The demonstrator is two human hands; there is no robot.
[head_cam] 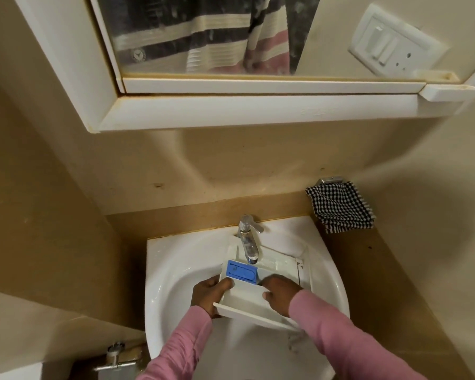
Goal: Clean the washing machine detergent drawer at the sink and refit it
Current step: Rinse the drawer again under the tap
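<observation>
- Left hand (210,296) grips the detergent drawer (244,298) by its left side; right hand (280,296) lies inside it, grip indeterminate.
- Drawer spans the sink (155,281), under the tap (248,242) beyond both hands.
- Checked cloth (340,209) hangs beyond the right hand; mirror cabinet (244,111) above.

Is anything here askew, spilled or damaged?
Nothing is broken or spilled. The drawer lies slanted across the sink, but the left hand and right hand hold it there. The mirror is speckled with spots.
</observation>
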